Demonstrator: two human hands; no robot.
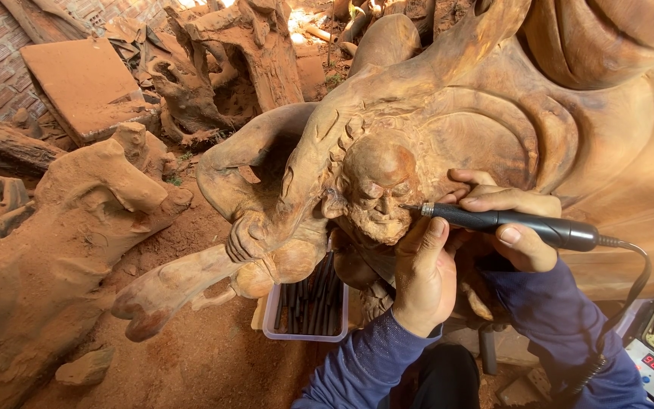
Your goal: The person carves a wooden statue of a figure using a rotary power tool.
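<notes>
**Rotary tool at the carved face**

Right hand (512,220) grips the black rotary tool (509,223) like a pen, tip touching the carved face (378,189) at its cheek. Left hand (424,273), closed around nothing, braces under the tool for steadiness. Bit tray (306,307) sits below, within reach.

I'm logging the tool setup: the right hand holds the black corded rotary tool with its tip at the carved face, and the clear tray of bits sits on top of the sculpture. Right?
Not quite. In the head view the clear tray sits low on the ground beneath the sculpture, not on top. The right hand does hold the black rotary tool, tip at the carved face.
</notes>
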